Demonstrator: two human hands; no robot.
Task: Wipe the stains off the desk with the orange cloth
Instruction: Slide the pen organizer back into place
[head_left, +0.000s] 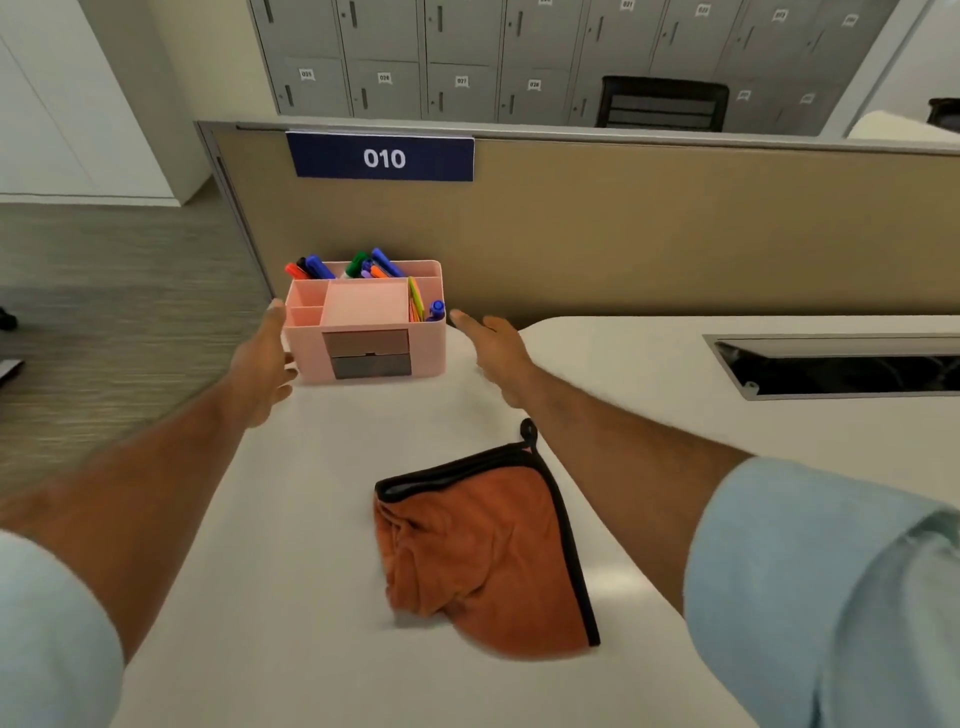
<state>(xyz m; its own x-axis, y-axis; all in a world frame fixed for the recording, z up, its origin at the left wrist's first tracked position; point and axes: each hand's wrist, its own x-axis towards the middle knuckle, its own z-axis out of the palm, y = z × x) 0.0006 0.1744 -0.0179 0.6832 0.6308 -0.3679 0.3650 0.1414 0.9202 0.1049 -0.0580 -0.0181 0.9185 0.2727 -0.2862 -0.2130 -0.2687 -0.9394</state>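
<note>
The crumpled orange cloth with a black trim and hanging loop (483, 551) lies on the white counter (311, 519), on the near side of the pink plastic desk organiser (363, 317) and a little to its right, with no hand touching it. The organiser stands at the counter's far left corner, with coloured marker pens (358, 265) upright in its rear compartments. The left hand (265, 358) is at the organiser's left wall, fingers straight and holding nothing; blur hides whether it touches. The right hand (493, 348) hovers just right of the organiser, apart from it, fingers extended and empty. Behind the organiser rises a tan partition (675, 234) bearing a blue "010" sign (383, 157).
</note>
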